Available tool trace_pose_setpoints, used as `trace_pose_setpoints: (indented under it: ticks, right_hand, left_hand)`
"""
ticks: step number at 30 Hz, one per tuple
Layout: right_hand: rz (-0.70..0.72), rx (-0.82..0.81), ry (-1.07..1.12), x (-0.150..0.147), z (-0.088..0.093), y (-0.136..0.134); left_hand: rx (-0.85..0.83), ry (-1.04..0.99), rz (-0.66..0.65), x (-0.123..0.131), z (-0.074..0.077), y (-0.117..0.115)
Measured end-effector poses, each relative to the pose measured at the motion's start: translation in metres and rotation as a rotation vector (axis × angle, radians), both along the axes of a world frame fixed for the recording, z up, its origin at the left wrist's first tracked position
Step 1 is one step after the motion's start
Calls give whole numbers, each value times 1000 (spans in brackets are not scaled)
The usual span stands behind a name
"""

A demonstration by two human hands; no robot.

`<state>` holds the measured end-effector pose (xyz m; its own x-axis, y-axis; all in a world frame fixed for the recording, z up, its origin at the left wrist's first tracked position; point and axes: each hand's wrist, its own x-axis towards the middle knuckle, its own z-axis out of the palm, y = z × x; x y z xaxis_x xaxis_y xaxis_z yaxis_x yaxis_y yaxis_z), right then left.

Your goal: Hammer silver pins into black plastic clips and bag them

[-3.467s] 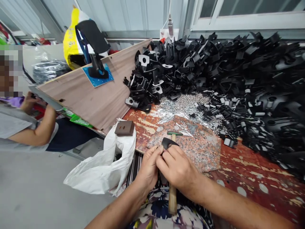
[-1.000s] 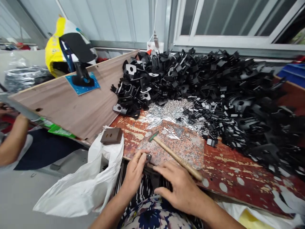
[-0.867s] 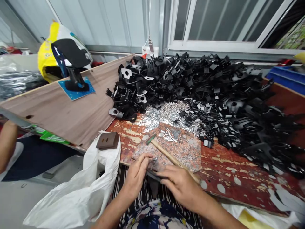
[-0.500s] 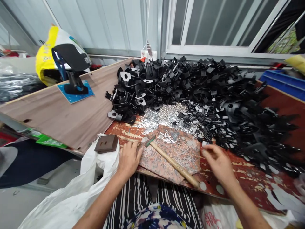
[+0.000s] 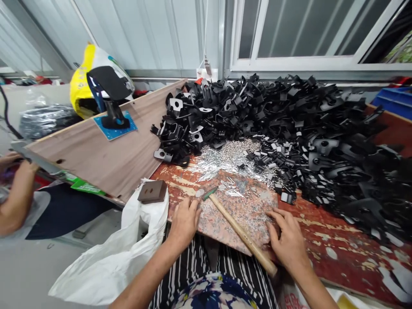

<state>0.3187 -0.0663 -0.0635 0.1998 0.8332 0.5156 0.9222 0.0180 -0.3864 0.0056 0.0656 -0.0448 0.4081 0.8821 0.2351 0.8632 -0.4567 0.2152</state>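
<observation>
My left hand point(image 5: 186, 221) rests at the left edge of a speckled, worn board point(image 5: 231, 212), fingers stretched forward and nothing visible in them. My right hand point(image 5: 286, 235) lies at the board's right edge, its thumb apart from the fingers, also with nothing visible in it. Between them a hammer point(image 5: 242, 232) lies slantwise on the board, its green head near my left fingertips and its wooden handle pointing toward my lap. Several loose metal pins point(image 5: 232, 187) lie just beyond the hammer head. A larger heap of shiny pins point(image 5: 214, 161) sits behind them.
Black plastic parts point(image 5: 257, 103) are piled along the back and right. Small black clips point(image 5: 286, 159) lie before them. A brown block point(image 5: 152, 191) sits on a white sack point(image 5: 128, 240) at left. A black-and-blue stand point(image 5: 116, 122) tops the wooden side panel. Another person's arm point(image 5: 19, 195) shows far left.
My right hand has moved left, from beside the small clips to the board's edge. My left hand stays near the hammer head. The view has turned left, and another person's arm has appeared.
</observation>
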Motion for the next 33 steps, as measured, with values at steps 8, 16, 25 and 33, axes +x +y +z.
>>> trace_pose_setpoints:
  ticks: [8,16,25,33]
  right_hand:
    - [47,-2,-116,10,2,0]
    - [219,-19,-258,-51,33,-5]
    - [343,0,-393,-60,6,14]
    - [339,5,-342,-54,10,19]
  left_hand:
    - [-36,-115,-60,-2,-1,0]
    - [-3,-228,-171,-32,35,63]
    - [222,-330,287,-55,157,267]
    - [291,-251,275,-34,132,281]
